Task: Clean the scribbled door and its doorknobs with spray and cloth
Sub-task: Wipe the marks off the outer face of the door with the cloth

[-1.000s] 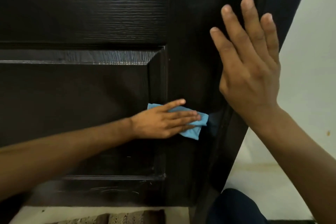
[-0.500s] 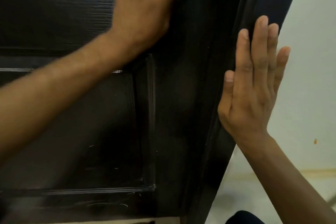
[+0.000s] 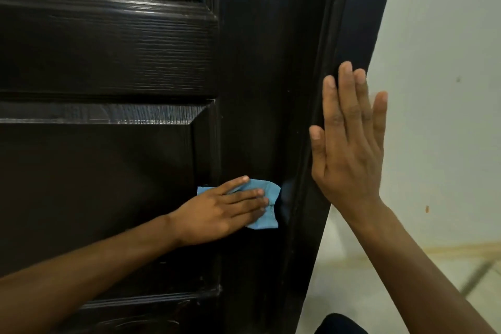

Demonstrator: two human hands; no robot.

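Observation:
A dark brown panelled door (image 3: 135,57) fills the left and middle of the view. My left hand (image 3: 219,210) lies flat with straight fingers on a blue cloth (image 3: 267,205) and presses it against the door's right stile, low down. My right hand (image 3: 349,144) is flat with straight fingers against the door's right edge, above and to the right of the cloth. Faint pale scribble marks (image 3: 151,324) show on the bottom rail. No doorknob or spray bottle is visible.
A pale wall (image 3: 439,89) stands to the right of the door edge, with a light tiled floor (image 3: 379,279) below it. A dark clothed knee (image 3: 340,324) shows at the bottom.
My left hand swept the cloth up to the top of the stile half a second ago and has come back down to the low spot. My right hand stays flat on the door edge.

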